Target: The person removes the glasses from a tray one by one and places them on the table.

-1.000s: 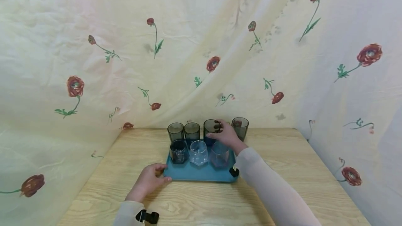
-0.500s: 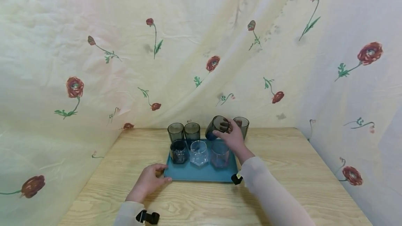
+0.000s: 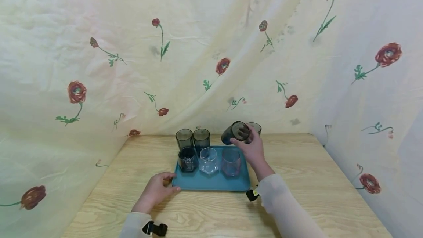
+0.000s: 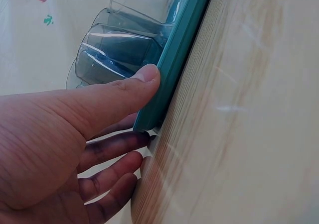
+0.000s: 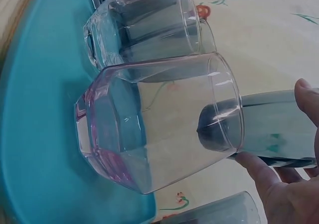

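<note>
My right hand (image 3: 253, 150) grips a smoky grey drinking glass (image 3: 231, 134), tilted and raised above the back right of the blue tray (image 3: 211, 184). In the right wrist view this glass (image 5: 276, 122) is partly seen through a pink-tinted glass (image 5: 174, 129). At the tray's front left corner, my left hand (image 3: 156, 191) pinches the rim; in the left wrist view the thumb lies on the rim (image 4: 172, 79), with the index finger partly hidden behind it. On the tray stand a dark faceted glass (image 3: 188, 161), a clear one (image 3: 209, 162) and the pink-tinted one.
Two smoky glasses (image 3: 184, 139) stand side by side at the back left of the tray. Another smoky glass (image 3: 257, 128) is mostly hidden behind my right hand. A flowered cloth (image 3: 195, 47) hangs behind the wooden table (image 3: 297, 179).
My right hand has lifted the smoky glass from the back row, tilted it and carried it rightward. The left hand stays on the tray's corner.
</note>
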A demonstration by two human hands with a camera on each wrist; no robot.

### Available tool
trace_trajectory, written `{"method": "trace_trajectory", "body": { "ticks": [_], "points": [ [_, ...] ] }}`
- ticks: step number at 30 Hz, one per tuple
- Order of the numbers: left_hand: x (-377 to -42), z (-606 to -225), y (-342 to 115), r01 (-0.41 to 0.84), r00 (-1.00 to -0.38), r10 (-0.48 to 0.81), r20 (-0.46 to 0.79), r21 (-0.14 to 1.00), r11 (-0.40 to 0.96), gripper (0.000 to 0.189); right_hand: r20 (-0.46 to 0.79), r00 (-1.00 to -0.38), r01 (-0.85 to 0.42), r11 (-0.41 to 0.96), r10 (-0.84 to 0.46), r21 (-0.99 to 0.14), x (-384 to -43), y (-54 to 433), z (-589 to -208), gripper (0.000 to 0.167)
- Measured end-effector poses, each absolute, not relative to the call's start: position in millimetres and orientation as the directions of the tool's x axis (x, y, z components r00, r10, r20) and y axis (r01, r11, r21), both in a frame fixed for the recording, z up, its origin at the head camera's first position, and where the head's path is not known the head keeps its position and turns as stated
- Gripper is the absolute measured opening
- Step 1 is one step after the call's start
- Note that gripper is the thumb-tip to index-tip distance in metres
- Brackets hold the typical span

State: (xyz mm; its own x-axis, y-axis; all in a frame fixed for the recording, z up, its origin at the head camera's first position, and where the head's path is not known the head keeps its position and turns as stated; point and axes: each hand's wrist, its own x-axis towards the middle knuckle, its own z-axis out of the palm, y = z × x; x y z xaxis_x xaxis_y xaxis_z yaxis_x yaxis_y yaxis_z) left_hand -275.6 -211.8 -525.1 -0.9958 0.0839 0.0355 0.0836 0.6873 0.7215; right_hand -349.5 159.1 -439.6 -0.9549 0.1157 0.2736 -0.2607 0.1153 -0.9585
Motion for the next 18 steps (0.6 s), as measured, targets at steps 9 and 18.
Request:
{"method": "trace_trajectory", "body": {
  "ticks": [9, 18],
  "points": [
    [-277, -523, -212, 0.084, -0.996, 0.088, 0.033, 0.717, 0.692, 0.05, 0.366, -0.913, -0.351, 0.111, 0.178, -0.93, -353, 169, -450, 0.083],
    [-276, -524, -213, 0.079, -0.996, 0.09, 0.025, 0.728, 0.681, 0.051, 0.451, -0.844, -0.416, 0.175, 0.292, -0.892, -348, 183, -438, 0.079]
  ]
}}
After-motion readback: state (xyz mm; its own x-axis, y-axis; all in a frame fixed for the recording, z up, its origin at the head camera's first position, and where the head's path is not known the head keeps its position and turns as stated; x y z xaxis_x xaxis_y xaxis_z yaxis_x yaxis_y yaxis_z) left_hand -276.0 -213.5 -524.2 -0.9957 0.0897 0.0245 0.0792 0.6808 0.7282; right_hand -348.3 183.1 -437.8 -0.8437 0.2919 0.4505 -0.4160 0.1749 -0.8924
